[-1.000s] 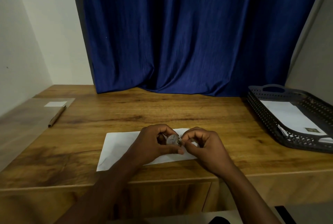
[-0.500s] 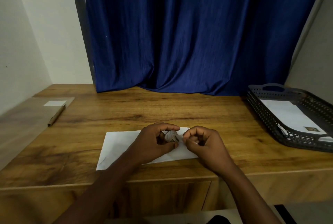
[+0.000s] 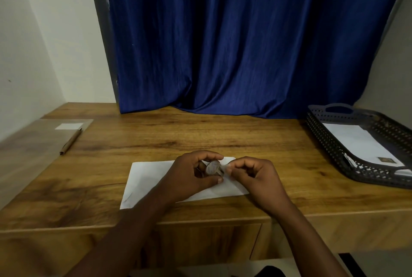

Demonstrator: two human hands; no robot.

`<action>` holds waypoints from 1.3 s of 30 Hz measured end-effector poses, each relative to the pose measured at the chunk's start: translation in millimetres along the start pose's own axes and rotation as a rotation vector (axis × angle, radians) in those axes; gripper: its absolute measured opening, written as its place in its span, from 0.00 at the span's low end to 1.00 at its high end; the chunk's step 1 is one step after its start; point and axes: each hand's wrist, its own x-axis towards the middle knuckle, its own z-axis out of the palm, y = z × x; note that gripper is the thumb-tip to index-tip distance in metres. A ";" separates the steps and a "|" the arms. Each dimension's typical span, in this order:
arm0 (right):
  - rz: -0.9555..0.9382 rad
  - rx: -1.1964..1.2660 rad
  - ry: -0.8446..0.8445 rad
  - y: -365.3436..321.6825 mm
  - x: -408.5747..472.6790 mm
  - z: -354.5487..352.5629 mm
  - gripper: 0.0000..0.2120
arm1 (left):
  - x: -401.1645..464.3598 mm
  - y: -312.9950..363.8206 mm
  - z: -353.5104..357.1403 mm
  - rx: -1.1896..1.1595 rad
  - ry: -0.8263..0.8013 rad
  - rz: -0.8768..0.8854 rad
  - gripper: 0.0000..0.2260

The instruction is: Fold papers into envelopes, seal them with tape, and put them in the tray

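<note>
A white folded paper envelope (image 3: 147, 178) lies flat near the front edge of the wooden desk. Above its right half my left hand (image 3: 191, 176) grips a small roll of clear tape (image 3: 213, 167) between thumb and fingers. My right hand (image 3: 256, 178) sits just right of the roll, its curled fingertips pinching the loose tape end (image 3: 227, 167). A dark perforated tray (image 3: 330, 149) stands at the right edge of the desk and holds white envelopes (image 3: 356, 140), one showing a small stamp-like patch.
A brown pen (image 3: 71, 141) lies at the far left beside a small white slip (image 3: 69, 126) on a clear sheet. A blue curtain (image 3: 234, 42) hangs behind the desk. The desk's front edge runs just under my wrists.
Both hands stayed over the envelope. The left hand turned the tape roll slightly, and the right hand's fingertips now pinch the tape end a little away from the roll.
</note>
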 end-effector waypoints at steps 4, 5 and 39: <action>0.033 0.094 0.058 1.3 1.6 -0.2 0.04 | 1.2 -0.1 -0.7 -0.025 -0.023 0.007 0.22; 0.041 0.110 0.065 1.8 1.9 -0.2 0.04 | 1.2 0.0 -0.7 -0.019 -0.024 0.009 0.22; 0.044 0.094 0.048 2.3 0.6 -0.1 0.04 | -1.2 0.0 -1.2 -0.077 -0.017 -0.037 0.19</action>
